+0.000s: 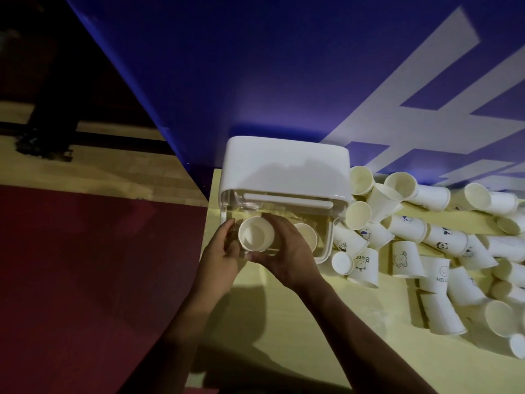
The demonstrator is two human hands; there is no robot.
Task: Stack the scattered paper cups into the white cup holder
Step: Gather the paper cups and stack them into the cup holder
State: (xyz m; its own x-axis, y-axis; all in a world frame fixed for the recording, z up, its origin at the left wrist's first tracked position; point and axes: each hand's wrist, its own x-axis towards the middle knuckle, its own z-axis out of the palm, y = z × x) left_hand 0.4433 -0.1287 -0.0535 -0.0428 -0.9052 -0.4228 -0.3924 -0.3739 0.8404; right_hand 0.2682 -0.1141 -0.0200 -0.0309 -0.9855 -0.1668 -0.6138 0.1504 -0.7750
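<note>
Left hand [221,258], right hand [287,255], fingers [273,223] gripping paper cup [255,234], cup holder [284,166] (second cup [309,236] inside)

Dimly lit indoor hall, apparently a sports or event venue. A strip-wood floor [159,177] with a broad red painted zone [85,265] runs beside a blue panel [255,66] bearing large white lettering [426,109], much like a court-side board or backdrop. Against the panel stands a pale yellow table [312,322] strewn with printed paper cups [412,231], as at a stand or booth.
</note>
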